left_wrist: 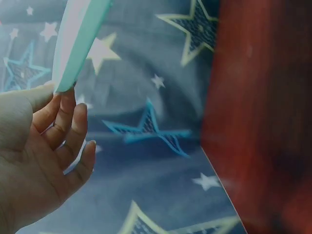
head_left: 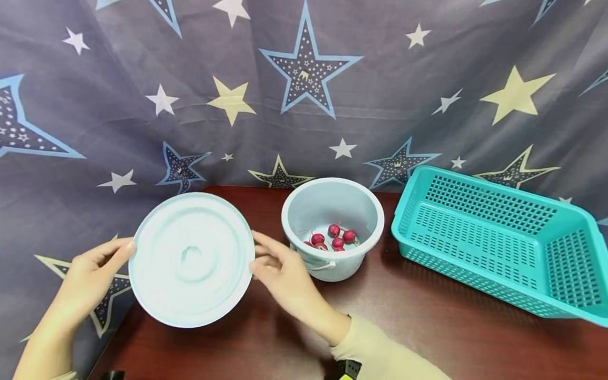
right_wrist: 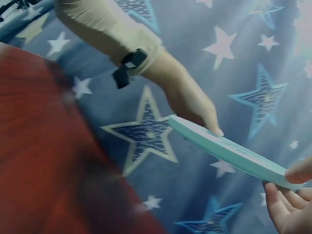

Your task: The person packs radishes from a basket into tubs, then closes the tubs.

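Note:
Raised above the table's left part is a round pale-blue lid, its ringed face tilted toward the head camera. My left hand pinches its left rim between thumb and fingers; in the left wrist view that hand grips the lid's edge. On the opposite rim my right hand pinches with thumb and fingers. Seen edge-on in the right wrist view, the lid spans both hands. Just right of it stands a pale-blue bucket with several red radishes at its bottom.
A turquoise perforated basket stands on the right of the dark red-brown table. Behind and to the left hangs a grey curtain patterned with stars. The bucket's handle hangs at its front.

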`<state>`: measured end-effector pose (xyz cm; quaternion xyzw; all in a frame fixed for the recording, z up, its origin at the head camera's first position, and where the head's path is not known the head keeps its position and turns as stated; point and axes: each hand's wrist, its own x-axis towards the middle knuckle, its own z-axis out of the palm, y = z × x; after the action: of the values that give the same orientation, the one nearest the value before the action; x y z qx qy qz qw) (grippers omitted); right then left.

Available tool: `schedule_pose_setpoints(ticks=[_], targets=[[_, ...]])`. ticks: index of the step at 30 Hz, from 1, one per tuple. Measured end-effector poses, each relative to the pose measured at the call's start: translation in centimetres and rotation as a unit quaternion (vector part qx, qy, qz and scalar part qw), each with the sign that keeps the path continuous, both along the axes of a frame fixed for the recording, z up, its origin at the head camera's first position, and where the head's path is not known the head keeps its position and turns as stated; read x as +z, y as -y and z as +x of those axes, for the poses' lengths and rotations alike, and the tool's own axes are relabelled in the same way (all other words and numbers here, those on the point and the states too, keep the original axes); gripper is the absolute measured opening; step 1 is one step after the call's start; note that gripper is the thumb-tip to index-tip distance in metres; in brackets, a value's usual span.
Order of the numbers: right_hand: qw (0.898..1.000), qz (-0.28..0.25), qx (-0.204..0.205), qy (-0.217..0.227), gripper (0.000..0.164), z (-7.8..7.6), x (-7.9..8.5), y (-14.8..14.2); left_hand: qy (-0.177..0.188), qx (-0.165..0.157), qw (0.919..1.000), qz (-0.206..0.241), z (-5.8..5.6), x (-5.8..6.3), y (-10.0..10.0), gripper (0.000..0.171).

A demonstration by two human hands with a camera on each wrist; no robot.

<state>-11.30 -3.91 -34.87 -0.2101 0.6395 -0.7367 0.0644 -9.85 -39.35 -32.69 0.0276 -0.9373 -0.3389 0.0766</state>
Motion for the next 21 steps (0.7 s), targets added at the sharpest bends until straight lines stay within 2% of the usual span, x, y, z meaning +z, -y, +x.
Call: schedule_pose_setpoints(ticks=[4, 9, 16, 21], targets=[[1.000, -0.001, -0.003, -0.017, 0.051, -0.8, 1.9, -2.2, -0.029, -0.024, 0.9992, 0.014, -1.1, 1.7, -2.2, 0.044], [0.997, 0.041, -0.045, -0.040, 0.050, -2.7, 3.5, -6.0, -0.073, -0.076, 0.9938, 0.035, -3.3, 3.4, -6.0, 0.037], [0.985, 0.097, -0.086, -0.111, 0.048, -5.6, 5.6, -12.5, -0.114, -0.150, 0.9795, 0.070, -7.1, 5.2, -12.0, 0.030], [0.975, 0.118, -0.098, -0.162, 0.048, -7.3, 7.2, -16.4, -0.146, -0.183, 0.9646, 0.121, -9.6, 5.7, -15.5, 0.025]])
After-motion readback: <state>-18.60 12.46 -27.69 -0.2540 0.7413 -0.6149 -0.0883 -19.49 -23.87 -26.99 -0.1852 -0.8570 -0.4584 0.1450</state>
